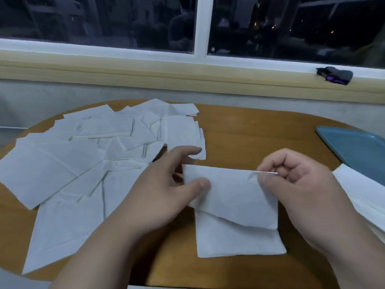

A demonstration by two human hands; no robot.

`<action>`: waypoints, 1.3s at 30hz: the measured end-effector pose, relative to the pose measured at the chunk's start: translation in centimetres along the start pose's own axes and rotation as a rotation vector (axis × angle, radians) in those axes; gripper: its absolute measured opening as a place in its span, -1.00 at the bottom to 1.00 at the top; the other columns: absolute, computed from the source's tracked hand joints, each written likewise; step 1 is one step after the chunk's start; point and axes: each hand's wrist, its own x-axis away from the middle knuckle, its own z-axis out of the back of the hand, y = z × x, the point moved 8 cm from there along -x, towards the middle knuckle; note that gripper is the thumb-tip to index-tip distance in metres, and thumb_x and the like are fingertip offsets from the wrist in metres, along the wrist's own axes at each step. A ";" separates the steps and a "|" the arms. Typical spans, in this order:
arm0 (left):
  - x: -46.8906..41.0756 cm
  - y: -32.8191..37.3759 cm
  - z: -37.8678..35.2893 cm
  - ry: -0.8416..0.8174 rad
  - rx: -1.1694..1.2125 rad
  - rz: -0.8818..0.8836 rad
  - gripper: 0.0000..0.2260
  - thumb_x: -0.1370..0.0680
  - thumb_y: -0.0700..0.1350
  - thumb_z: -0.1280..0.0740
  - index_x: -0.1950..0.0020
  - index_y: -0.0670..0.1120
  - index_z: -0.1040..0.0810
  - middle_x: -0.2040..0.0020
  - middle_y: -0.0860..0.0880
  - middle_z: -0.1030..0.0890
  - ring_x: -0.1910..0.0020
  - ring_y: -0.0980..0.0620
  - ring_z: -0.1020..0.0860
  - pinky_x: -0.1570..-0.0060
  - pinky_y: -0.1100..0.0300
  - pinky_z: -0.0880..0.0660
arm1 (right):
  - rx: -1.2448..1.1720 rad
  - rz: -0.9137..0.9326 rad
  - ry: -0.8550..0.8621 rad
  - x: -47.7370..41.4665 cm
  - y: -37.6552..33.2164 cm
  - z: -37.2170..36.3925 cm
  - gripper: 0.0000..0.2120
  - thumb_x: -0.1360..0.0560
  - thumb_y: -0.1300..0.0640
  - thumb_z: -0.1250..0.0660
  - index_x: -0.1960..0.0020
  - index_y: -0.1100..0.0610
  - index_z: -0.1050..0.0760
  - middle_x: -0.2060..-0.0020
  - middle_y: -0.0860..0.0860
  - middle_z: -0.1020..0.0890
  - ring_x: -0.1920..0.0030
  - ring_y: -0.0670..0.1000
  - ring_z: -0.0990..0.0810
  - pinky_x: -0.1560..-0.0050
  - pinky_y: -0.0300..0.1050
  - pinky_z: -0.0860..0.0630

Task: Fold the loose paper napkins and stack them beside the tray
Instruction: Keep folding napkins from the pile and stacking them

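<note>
A white paper napkin (235,207) lies in front of me on the wooden table (250,130), its top part bent over toward me. My left hand (166,184) pinches its upper left corner between thumb and fingers. My right hand (295,180) pinches the upper right corner with curled fingers. Several loose napkins (83,159) are spread over the left half of the table. A blue tray (358,149) sits at the right edge. A stack of folded napkins (362,197) lies just in front of the tray, partly cut off by the frame.
The table stands against a wall below a window sill (187,74). A small dark object with purple parts (335,75) rests on the sill at the right. Bare wood shows between the loose napkins and the tray.
</note>
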 end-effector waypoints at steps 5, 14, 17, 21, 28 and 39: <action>0.8 0.8 -2.8 -0.136 0.192 0.058 -0.91 -0.40 -0.01 -0.47 0.11 0.12 -0.69 0.16 0.04 -0.71 0.19 0.03 -0.67 0.16 0.01 -0.57 | -0.157 -0.171 0.029 1.0 4.3 2.0 -0.82 -0.54 0.19 -0.37 0.16 -0.05 -0.63 0.33 0.02 -0.69 0.31 0.04 -0.64 0.32 -0.02 -0.49; 0.9 -1.9 -4.1 -0.215 -0.246 0.194 -0.85 -0.49 0.02 -0.47 0.05 0.29 -0.61 0.19 0.17 -0.68 0.25 0.19 -0.63 0.15 0.17 -0.56 | 0.352 -0.105 -0.068 0.7 8.0 0.6 -0.95 -0.57 -0.02 -0.31 0.02 -0.18 -0.50 0.31 -0.06 -0.56 0.39 -0.09 -0.50 0.41 -0.16 -0.40; 0.7 -2.4 -4.4 -0.245 -0.383 0.199 -0.84 -0.48 0.04 -0.46 0.00 0.30 -0.60 0.16 0.19 -0.67 0.19 0.25 -0.61 0.10 0.22 -0.56 | 0.460 -0.061 -0.100 0.7 8.4 -0.1 -0.90 -0.60 -0.03 -0.28 -0.09 -0.19 -0.48 0.36 -0.09 -0.51 0.35 -0.09 -0.50 0.37 -0.16 -0.42; 0.6 -2.2 -4.8 -0.241 -0.548 0.140 -0.77 -0.50 0.13 -0.42 -0.15 0.30 -0.56 0.14 0.38 -0.52 0.12 0.40 -0.49 0.18 0.48 -0.35 | 0.694 0.023 -0.137 0.6 8.3 -0.9 -0.80 -0.64 -0.06 -0.19 -0.25 -0.18 -0.45 0.26 -0.26 -0.38 0.22 -0.19 -0.46 0.29 -0.28 -0.32; 0.6 -2.2 -4.5 -0.219 -0.574 0.109 -0.71 -0.47 0.23 -0.40 -0.18 0.27 -0.55 0.12 0.23 -0.52 0.12 0.29 -0.51 0.15 0.29 -0.44 | 0.773 0.026 -0.096 0.4 8.1 -0.8 -0.78 -0.63 -0.11 -0.20 -0.25 -0.18 -0.45 -0.10 -0.25 -0.34 0.13 -0.18 -0.50 0.18 -0.26 -0.50; -0.2 -2.7 0.2 -0.038 -0.451 0.189 -0.78 -0.47 0.20 -0.36 -0.09 0.21 -0.53 0.15 0.18 -0.55 0.17 0.24 -0.53 0.14 0.20 -0.50 | 0.671 0.086 -0.166 -3.6 3.4 -5.6 -0.88 -0.57 -0.12 -0.27 -0.06 -0.15 -0.52 0.00 -0.25 -0.48 0.05 -0.16 -0.51 0.05 -0.14 -0.52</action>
